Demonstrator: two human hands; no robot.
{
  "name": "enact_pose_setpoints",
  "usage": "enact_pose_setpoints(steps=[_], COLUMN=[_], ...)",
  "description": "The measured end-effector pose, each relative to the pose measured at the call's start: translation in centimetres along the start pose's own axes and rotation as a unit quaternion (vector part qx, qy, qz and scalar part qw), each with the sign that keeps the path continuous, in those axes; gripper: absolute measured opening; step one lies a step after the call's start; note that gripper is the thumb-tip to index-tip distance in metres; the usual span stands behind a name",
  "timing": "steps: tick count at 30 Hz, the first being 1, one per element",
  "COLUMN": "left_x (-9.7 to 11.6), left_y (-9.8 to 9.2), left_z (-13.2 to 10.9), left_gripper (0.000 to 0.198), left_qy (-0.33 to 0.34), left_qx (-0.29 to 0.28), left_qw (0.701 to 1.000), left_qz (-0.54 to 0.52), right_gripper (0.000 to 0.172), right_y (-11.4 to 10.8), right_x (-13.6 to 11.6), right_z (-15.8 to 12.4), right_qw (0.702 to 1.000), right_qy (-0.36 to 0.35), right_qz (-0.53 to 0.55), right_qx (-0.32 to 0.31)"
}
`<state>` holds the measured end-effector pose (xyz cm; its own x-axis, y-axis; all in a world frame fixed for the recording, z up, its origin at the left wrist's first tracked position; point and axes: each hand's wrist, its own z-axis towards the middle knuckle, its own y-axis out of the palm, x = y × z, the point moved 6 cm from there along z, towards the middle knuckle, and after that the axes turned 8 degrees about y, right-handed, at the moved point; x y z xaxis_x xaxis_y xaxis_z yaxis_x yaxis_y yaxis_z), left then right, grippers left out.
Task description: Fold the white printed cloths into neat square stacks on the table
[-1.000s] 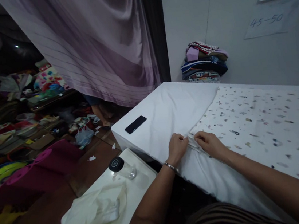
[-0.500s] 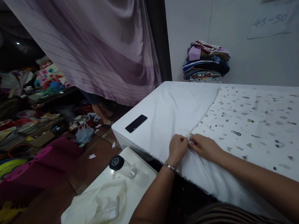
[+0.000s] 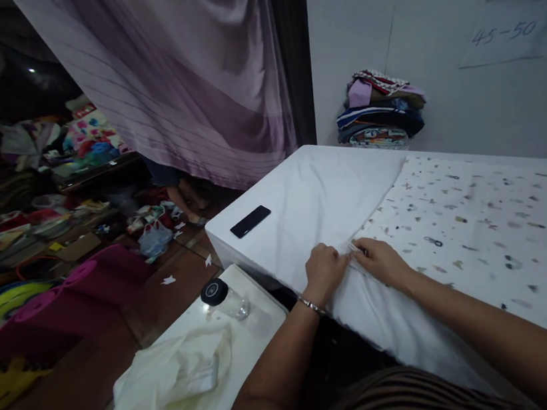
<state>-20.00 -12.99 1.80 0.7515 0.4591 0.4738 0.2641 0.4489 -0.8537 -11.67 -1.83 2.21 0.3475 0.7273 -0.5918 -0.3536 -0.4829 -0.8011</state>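
My left hand (image 3: 326, 268) and my right hand (image 3: 382, 260) meet at the front edge of a white-topped surface. Both have fingers pinched on white cloth (image 3: 348, 292), which is bunched between them and hangs in folds over the edge. A printed cloth (image 3: 488, 224) with small plant-like and insect-like figures spreads to the right, its left border running back from my fingertips. Plain white cloth (image 3: 300, 215) with soft creases lies to the left. My fingers cover the exact spot they grip. A bracelet (image 3: 311, 305) circles my left wrist.
A black phone (image 3: 250, 221) lies at the far left corner. Lower left, a white stand (image 3: 260, 301) holds a black-lidded clear jar (image 3: 223, 299) and a pale bag (image 3: 177, 392). Folded clothes (image 3: 379, 110) are stacked behind. A person's legs (image 3: 182, 197) show below the purple curtain (image 3: 207, 86).
My right fingers have shifted slightly on the cloth, and a small raised fold now shows between the hands. The view has moved a little; the phone and jar stay in place.
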Motion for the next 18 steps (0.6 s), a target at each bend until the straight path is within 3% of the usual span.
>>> enact_pose_setpoints(steps=[6,10,12,15,18], left_x=[1.2,0.6,-0.1,-0.4,-0.1], left_y=[1.0,1.2,1.9,2.9,3.1], left_z=[0.8,1.2,1.2,0.9,0.5], left_gripper=[0.01,0.008,0.011,0.012,0.014], left_qy=[0.016,-0.04,-0.105,-0.181,-0.21], left_qx=[-0.017,0.0,-0.008,-0.006,-0.002], left_qw=[1.0,0.992,0.963,0.883,0.81], left_qz=[0.019,-0.12,-0.249,-0.434,-0.547], right_gripper=[0.014,0.017,0.018,0.018,0.018], right_y=[0.5,-0.1,-0.3,-0.2,0.0], right_x=[-0.2,-0.2,-0.3,-0.4,-0.5], right_z=[-0.1,-0.3,-0.5,-0.6,-0.7], right_qw=[1.0,1.0,1.0,1.0,1.0], right_qy=[-0.009,-0.005,-0.005,-0.004,-0.003], right_qz=[-0.011,0.016,0.018,0.011,0.002], right_qx=[-0.002,0.009,0.013,0.008,0.006])
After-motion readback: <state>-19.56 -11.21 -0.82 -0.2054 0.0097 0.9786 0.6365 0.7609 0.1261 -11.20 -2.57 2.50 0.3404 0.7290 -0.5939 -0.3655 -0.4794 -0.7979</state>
